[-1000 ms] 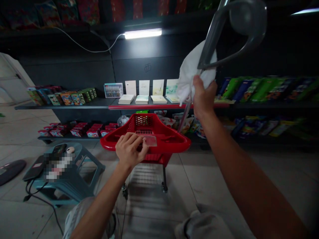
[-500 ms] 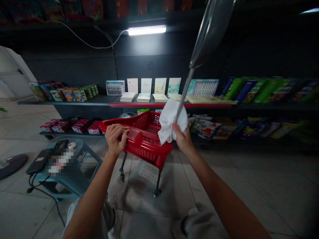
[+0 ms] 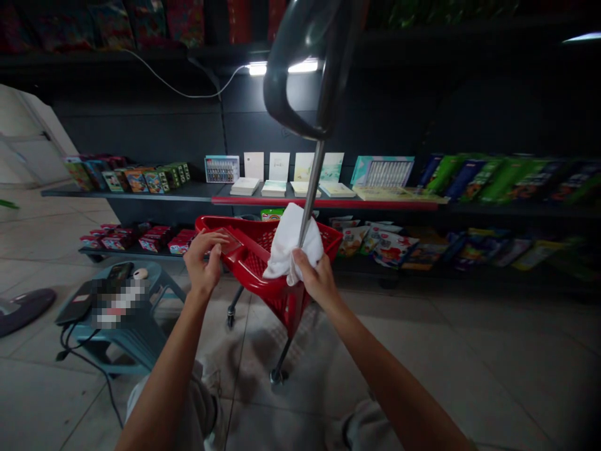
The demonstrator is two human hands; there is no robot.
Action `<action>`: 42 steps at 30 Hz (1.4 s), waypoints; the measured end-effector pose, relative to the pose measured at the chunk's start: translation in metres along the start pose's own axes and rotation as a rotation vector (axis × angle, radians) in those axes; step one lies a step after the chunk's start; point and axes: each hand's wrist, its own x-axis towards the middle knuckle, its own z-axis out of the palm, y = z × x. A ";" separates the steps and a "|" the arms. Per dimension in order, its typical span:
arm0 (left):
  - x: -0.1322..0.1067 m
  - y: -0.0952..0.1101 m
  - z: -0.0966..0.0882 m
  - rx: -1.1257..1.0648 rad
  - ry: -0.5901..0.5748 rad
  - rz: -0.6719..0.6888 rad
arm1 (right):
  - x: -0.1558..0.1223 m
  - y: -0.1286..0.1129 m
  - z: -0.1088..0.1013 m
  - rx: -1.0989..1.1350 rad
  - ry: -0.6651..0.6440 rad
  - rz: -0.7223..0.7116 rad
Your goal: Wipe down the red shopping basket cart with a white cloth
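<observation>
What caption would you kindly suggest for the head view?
Left hand at red cart, right hand gripping white cloth and pole.

The cart (image 3: 248, 270) is red with latticed sides, the cloth (image 3: 284, 244) plain white, the rod (image 3: 313, 188) silvery grey. A red strip (image 3: 253, 201) edges the front of the dark shelf (image 3: 141, 195), with green and blue packets (image 3: 491, 177) toward its right end.
</observation>
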 end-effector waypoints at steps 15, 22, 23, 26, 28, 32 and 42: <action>-0.016 0.067 0.021 0.664 -0.358 -0.012 | -0.004 0.031 0.048 -0.268 -0.288 -0.291; 0.003 0.027 0.028 0.686 -0.243 -0.124 | 0.006 0.084 0.027 -0.594 -0.273 -0.343; 0.006 0.022 0.029 0.685 -0.229 -0.137 | 0.008 0.095 0.018 -0.643 -0.262 -0.328; 0.015 0.008 0.033 0.693 -0.200 -0.162 | 0.017 0.130 -0.015 -0.755 -0.229 -0.285; 0.020 0.000 0.036 0.703 -0.190 -0.162 | 0.025 0.151 -0.041 -0.805 -0.229 -0.264; 0.029 -0.012 0.042 0.691 -0.157 -0.132 | 0.040 0.188 -0.090 -0.858 -0.235 -0.219; 0.030 -0.049 0.059 0.496 -0.051 -0.060 | 0.037 0.223 -0.111 -0.911 0.005 -0.113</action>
